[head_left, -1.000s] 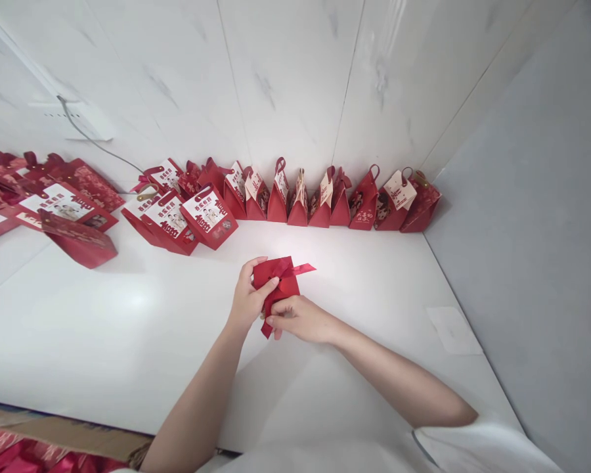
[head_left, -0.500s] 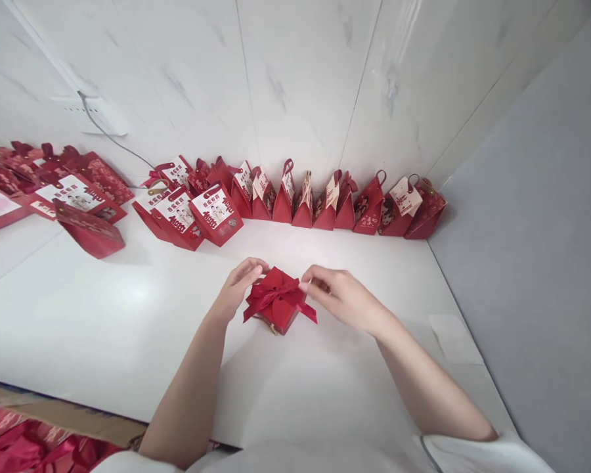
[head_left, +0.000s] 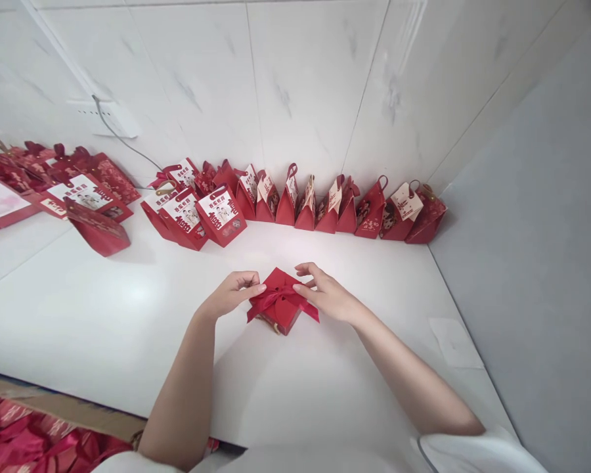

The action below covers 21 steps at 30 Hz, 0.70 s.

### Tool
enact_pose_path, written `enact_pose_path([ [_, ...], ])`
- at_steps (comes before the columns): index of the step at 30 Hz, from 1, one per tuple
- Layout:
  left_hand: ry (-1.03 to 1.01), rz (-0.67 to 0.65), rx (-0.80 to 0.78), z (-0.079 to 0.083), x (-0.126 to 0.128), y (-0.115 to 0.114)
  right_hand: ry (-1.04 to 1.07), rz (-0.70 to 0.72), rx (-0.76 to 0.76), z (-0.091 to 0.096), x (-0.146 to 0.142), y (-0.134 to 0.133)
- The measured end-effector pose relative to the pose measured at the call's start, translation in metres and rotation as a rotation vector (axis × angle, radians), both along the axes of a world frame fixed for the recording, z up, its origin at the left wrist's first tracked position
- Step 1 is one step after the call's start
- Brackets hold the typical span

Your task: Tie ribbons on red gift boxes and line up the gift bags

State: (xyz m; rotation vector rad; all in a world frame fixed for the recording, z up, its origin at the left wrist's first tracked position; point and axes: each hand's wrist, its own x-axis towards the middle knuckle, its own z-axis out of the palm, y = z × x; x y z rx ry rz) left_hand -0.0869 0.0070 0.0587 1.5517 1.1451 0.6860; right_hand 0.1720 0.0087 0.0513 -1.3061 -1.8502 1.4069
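A small red gift box (head_left: 286, 318) lies on the white tabletop in front of me, turned cornerwise. Across its petal-like folded top is tied a red ribbon bow (head_left: 280, 295), its tails hanging over the left and right sides. My left hand (head_left: 234, 292) is closed at the bow's left loop, thumb on top and fingers curled behind. At the right loop, my right hand (head_left: 328, 294) pinches the ribbon with its thumb, while the index finger stretches out past the box corner. The fingertips under the loops are partly hidden. A thin gold cord shows at the box's lower edge.
Along the tiled wall stands a row of red gift boxes (head_left: 286, 207) with loop handles. More red boxes (head_left: 101, 230) crowd the left side. A cardboard carton (head_left: 79, 408) of red ribboned boxes sits at the lower left. A grey panel (head_left: 532, 230) borders the right.
Both hands have come in to the bow: the left thumb now lies on its left loop and the right thumb on its right loop. The box has stayed in place; the view has shifted slightly.
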Motion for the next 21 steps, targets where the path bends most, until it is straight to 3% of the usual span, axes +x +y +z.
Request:
enact_pose_path([
  [4,-0.078,-0.022,-0.092,-0.007,-0.002,0.003,-0.026,0.108,-0.007,-0.001,0.006,0.003],
  [8,-0.266,0.034,-0.168,-0.027,0.003,0.007,-0.075,0.136,0.035,0.001,0.011,0.004],
  [15,-0.512,0.341,-0.155,-0.071,0.02,0.009,-0.163,0.048,0.22,0.023,0.033,-0.011],
  [21,-0.647,0.51,-0.146,-0.077,0.035,-0.005,-0.209,0.077,0.35,0.044,0.057,-0.029],
])
